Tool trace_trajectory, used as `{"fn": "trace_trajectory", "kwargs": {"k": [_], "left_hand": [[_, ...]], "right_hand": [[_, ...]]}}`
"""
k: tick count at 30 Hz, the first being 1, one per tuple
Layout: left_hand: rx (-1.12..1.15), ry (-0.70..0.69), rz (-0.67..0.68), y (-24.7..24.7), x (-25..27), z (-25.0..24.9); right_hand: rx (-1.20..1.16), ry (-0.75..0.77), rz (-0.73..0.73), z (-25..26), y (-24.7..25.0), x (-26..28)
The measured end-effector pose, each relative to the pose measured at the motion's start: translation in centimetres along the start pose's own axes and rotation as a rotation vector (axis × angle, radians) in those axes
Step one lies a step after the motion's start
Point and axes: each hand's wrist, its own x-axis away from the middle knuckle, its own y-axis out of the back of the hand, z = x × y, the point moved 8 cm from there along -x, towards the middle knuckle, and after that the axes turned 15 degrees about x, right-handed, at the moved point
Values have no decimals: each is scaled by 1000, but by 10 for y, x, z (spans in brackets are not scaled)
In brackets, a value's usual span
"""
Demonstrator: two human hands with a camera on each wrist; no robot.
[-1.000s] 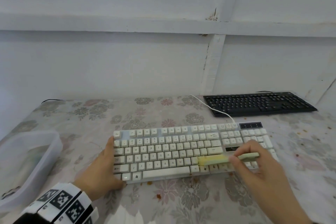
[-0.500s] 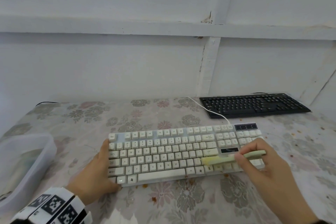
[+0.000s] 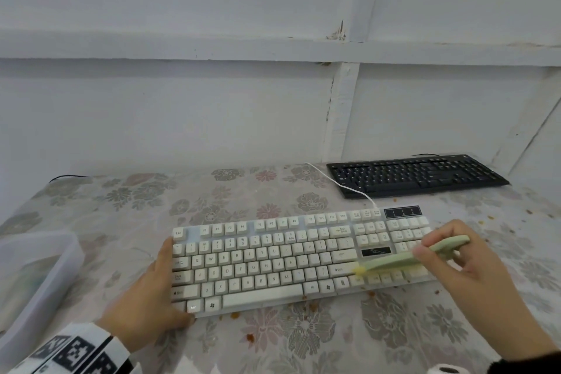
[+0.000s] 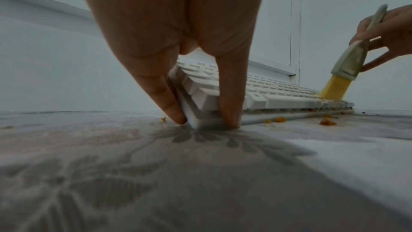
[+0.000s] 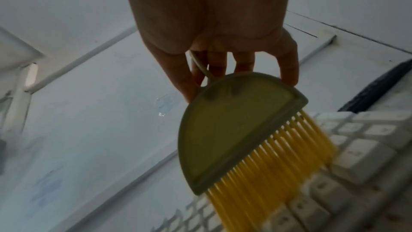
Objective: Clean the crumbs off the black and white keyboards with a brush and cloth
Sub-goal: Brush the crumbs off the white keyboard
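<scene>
Head view looking down, wrist views close along fingers, sharing white keyboard (image 3: 291, 258)

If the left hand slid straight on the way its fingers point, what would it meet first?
Nothing close: the left hand already grips the white keyboard by its left end. Its fingers point toward the wall, over bare tablecloth; depth uncertain.
</scene>
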Motion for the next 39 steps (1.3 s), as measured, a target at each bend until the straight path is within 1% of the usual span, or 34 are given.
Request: {"fn": "trace_trajectory", "kwargs": {"k": [5,7,8,9,11,13,14,20,22,25,30,36,39], "left_hand": [[-27,27,1,0,-1,3],[-32,29,7,0,-1,4],[-30,24,9,0,-1,3],[-29,19,10,0,-1,3],[-32,20,15,0,-1,3],[-31,15,21,0,0,1],[-27,12,24,0,0,1],[-13,9,25,0,1,0],[-8,6,25,0,1,0],[-27,9,22,0,-1,3],[-27,9,22,-1,-2,5],[-23,-10,28,-1,-3,4],[-28,-5,23,-1,-3,5]], "right_hand": [[161,26,-81,-7,22,-7],[155,38,-135,-5,29,-7],[108,41,-154,-3,31,-7],[46,37,-154,-3,30,-8],[-38,10,-90,-3,20,-9],[-39,-4,-16,-8,8,-8],[-23,-2,-4,-10,6,-8],[243,41,-115,-16,33,-15],[224,43,-136,-14,35,-14],[207,40,-119,-18,32,-13],[260,-50,-152,-37,47,-15],[322,-152,-207,-40,61,-15],[277,-105,-212,-22,57,-11]]}}
